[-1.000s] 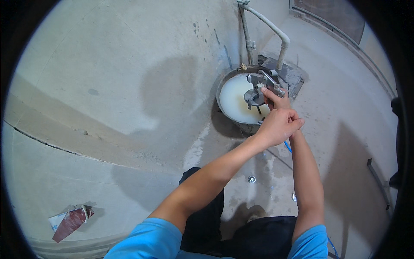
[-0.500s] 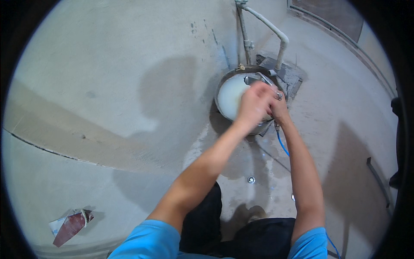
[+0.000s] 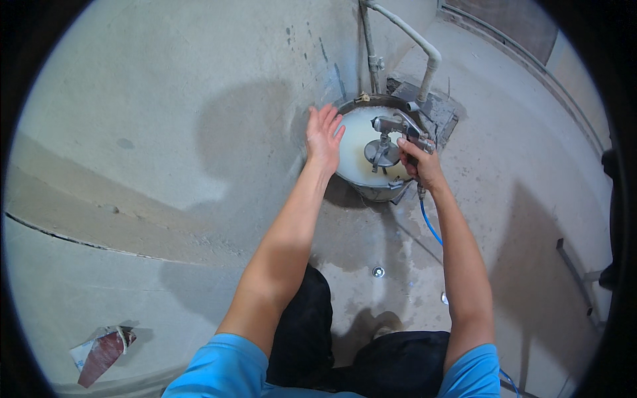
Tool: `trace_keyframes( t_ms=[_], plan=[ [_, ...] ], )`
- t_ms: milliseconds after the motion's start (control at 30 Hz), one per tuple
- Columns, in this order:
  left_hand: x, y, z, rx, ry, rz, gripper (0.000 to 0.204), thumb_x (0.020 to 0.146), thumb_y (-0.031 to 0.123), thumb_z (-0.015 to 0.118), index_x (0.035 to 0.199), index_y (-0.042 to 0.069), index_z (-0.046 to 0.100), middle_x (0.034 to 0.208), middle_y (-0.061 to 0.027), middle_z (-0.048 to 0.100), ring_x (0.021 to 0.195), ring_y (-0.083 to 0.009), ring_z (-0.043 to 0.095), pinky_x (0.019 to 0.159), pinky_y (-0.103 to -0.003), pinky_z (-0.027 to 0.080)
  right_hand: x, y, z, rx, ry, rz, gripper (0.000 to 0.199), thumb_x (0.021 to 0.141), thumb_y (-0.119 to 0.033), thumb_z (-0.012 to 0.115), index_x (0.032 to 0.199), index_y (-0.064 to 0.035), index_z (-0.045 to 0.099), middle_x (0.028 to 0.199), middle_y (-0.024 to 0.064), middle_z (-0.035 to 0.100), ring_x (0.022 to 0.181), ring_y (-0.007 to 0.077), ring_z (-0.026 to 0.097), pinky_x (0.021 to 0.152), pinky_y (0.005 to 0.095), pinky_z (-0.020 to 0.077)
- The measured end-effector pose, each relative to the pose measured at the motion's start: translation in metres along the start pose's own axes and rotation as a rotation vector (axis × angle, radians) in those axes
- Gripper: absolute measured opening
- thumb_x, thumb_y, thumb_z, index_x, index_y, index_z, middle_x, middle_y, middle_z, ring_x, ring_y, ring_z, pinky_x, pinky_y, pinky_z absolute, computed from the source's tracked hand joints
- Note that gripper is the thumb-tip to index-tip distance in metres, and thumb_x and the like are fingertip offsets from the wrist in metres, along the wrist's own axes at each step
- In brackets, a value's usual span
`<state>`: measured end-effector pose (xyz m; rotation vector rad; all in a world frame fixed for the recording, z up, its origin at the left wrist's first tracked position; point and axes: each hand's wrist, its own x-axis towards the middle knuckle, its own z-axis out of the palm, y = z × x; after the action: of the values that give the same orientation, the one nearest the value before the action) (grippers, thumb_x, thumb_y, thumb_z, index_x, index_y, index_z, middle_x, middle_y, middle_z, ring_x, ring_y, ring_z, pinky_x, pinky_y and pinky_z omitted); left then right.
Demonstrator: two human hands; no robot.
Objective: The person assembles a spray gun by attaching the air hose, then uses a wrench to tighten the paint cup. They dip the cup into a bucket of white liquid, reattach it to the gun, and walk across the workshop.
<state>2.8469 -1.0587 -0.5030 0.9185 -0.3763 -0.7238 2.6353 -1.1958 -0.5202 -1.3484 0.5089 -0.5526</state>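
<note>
A metal spray gun (image 3: 401, 126) is in the grip of my right hand (image 3: 428, 171), above a round bucket (image 3: 375, 194) of cloudy whitish liquid (image 3: 353, 129). Below the gun's body hangs a round metal cup lid (image 3: 378, 154) with a short tube under it; no cup is on it. From the gun's handle a blue air hose (image 3: 428, 222) runs down toward me. My left hand (image 3: 323, 140) is beside the bucket's left rim, fingers spread and palm turned up, with nothing in it. Whether it touches the rim I cannot tell.
Behind the bucket, pale pipes (image 3: 431, 66) come down near a dark slab (image 3: 444, 119). Two small round metal pieces (image 3: 378, 272) lie on the floor nearer me. A dark red and white piece (image 3: 103, 361) is at the lower left, a dark metal strip (image 3: 574, 275) at the right.
My left hand has moved left, away from my right hand and the spray gun, and its fingers have spread. The cup lid, hidden before, now shows.
</note>
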Motion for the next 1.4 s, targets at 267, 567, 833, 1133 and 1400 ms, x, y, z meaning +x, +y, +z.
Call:
trace_keyframes(
  t_ms=[267, 567, 833, 1133, 1400],
  plan=[
    [0.022, 0.016, -0.009, -0.200, -0.024, -0.081, 0.078, 0.108, 0.062, 0.032, 0.159, 0.004, 0.036, 0.166, -0.0187, 0.034, 0.150, -0.0368, 0.037, 0.125, -0.048, 0.028, 0.001, -0.006, 0.000, -0.024, -0.046, -0.013, 0.033, 0.092, -0.037, 0.075, 0.079, -0.0100, 0.062, 0.063, 0.0007, 0.056, 0.044, 0.0070, 0.042, 0.040, 0.0242, 0.0284],
    [0.031, 0.017, -0.015, -0.300, -0.052, -0.046, 0.074, 0.108, 0.063, 0.028, 0.155, 0.007, 0.045, 0.162, -0.0149, 0.043, 0.149, -0.0358, 0.040, 0.122, -0.050, 0.033, 0.000, -0.002, 0.006, -0.060, -0.034, -0.067, 0.037, 0.090, -0.037, 0.076, 0.073, -0.0083, 0.062, 0.060, 0.0005, 0.055, 0.042, 0.0063, 0.038, 0.040, 0.0249, 0.0264],
    [0.029, 0.016, 0.000, -0.312, -0.085, -0.043, 0.074, 0.108, 0.063, 0.030, 0.154, 0.007, 0.046, 0.160, -0.0153, 0.044, 0.146, -0.0373, 0.042, 0.120, -0.051, 0.035, -0.001, -0.014, 0.007, -0.055, -0.078, -0.029, 0.038, 0.088, -0.036, 0.079, 0.071, -0.0075, 0.062, 0.060, 0.0011, 0.055, 0.043, 0.0063, 0.041, 0.040, 0.0247, 0.0250],
    [0.032, 0.012, 0.000, -0.307, -0.068, -0.082, 0.059, 0.110, 0.050, 0.040, 0.148, 0.005, 0.050, 0.155, -0.0183, 0.049, 0.139, -0.0368, 0.050, 0.115, -0.048, 0.043, -0.004, -0.025, 0.005, -0.070, -0.155, 0.000, 0.033, 0.087, -0.032, 0.082, 0.074, -0.0069, 0.065, 0.061, 0.0012, 0.057, 0.043, 0.0063, 0.043, 0.040, 0.0247, 0.0255],
    [0.028, 0.014, 0.005, -0.293, -0.048, -0.089, 0.055, 0.109, 0.046, 0.045, 0.142, 0.003, 0.053, 0.147, -0.0181, 0.056, 0.137, -0.0348, 0.053, 0.114, -0.047, 0.043, -0.003, -0.005, 0.012, 0.006, 0.056, -0.088, 0.032, 0.088, -0.031, 0.080, 0.074, -0.0069, 0.065, 0.061, 0.0008, 0.057, 0.043, 0.0066, 0.043, 0.040, 0.0247, 0.0280]
  ],
)
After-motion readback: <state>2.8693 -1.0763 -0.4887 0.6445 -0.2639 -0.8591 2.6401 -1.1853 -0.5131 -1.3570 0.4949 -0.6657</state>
